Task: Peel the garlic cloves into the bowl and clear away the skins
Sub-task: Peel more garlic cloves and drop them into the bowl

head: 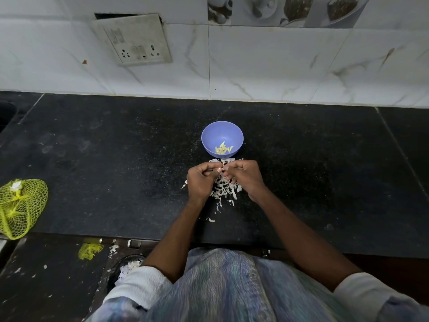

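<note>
Pale peeled cloves [223, 148] in purple bowl [209, 135] (skins [224, 190] below)

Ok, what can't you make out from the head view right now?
- The clove between the left hand and right hand: curled fingers hide it; how far it is peeled is unclear.
- Skins: partly covered by both hands.
- Cloves in the bowl: too small to count.
- Yellow net bag: cut off by the left edge.
</note>
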